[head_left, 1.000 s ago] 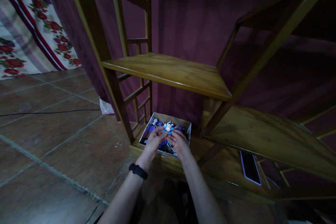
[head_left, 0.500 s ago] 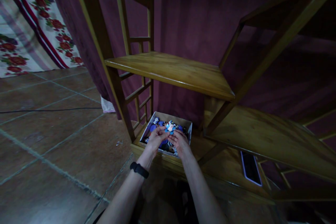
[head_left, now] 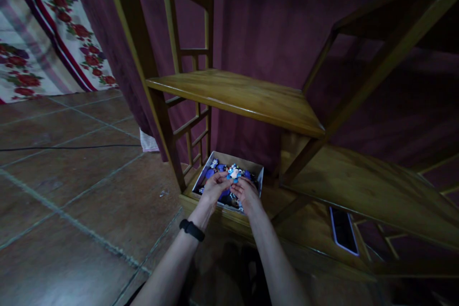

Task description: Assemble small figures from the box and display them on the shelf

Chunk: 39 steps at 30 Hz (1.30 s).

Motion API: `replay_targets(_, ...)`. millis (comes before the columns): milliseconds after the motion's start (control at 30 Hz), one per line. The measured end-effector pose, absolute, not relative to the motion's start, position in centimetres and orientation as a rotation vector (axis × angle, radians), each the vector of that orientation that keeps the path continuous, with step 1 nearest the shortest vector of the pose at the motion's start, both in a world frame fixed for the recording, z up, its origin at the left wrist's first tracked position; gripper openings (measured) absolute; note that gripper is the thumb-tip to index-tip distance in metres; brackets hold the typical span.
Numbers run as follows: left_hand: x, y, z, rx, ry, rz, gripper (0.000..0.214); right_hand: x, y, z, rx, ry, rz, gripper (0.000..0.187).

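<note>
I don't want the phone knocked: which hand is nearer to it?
Right. The right hand holds a blue-and-white figurine over the box, with the phone off to its right; the left hand holds the figurine's left side, farther from the phone.

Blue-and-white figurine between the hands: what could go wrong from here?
The blue-and-white figurine could slip, as the left hand and right hand seem to hold it near its lower edge. If it fell, it might knock against the small items crowded in the open box underneath.

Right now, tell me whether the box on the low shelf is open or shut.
Open: small items show inside the box, with no lid over them.
</note>
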<state>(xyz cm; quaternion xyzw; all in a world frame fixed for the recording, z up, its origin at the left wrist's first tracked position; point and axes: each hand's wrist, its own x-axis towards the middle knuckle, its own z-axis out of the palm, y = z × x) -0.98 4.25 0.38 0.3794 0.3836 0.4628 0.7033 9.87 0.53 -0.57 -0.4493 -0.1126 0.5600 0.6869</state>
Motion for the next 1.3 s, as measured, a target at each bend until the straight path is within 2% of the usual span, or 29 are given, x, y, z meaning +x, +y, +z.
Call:
replay_targets(433,-0.99,4.33,0.05,0.769,0.820,1.011,0.046,9.78,0.40,-0.25,-1.028,-0.252,1.246,0.025)
replay_targets(767,-1.47,4.33,0.73,0.585,0.820,0.945,0.025,9.81,0.28,-0.02,-1.036,-0.264,1.255,0.027)
replay_targets(1300,-1.78,4.81,0.35,0.497,0.771,0.901,0.021,9.96,0.26,-0.09,-1.039,-0.297,1.263,0.028)
